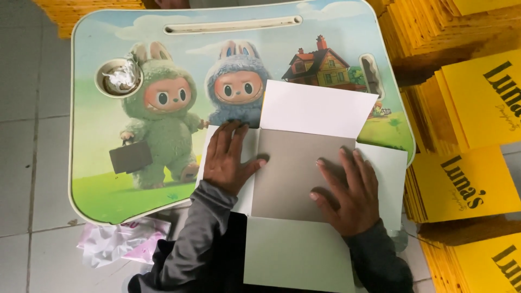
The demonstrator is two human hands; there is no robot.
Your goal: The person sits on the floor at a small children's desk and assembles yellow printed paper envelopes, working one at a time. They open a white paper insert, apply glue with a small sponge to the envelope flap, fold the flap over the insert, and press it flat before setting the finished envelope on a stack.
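Item: flat cardboard box blank (pixel 304 173), grey centre, white flaps, lying at the lap table's (pixel 87 179) 4 o'clock corner. We judge it light, stiff, crease-prone; grip by flap edges. Our left hand (pixel 230 157) and right hand (pixel 347 190) press it, open-palmed, gripping nothing. Yellow sheets (pixel 467 97) stacked at 3 o'clock.

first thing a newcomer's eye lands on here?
Probably the small lap table with its bright cartoon print of two furry long-eared creatures, filling the upper left and middle. Next, the two hands pressed flat on an unfolded cardboard box blank at its lower right edge: left hand on the left flap, right hand on the grey centre panel. Stacks of yellow printed cardboard sheets crowd the right side.
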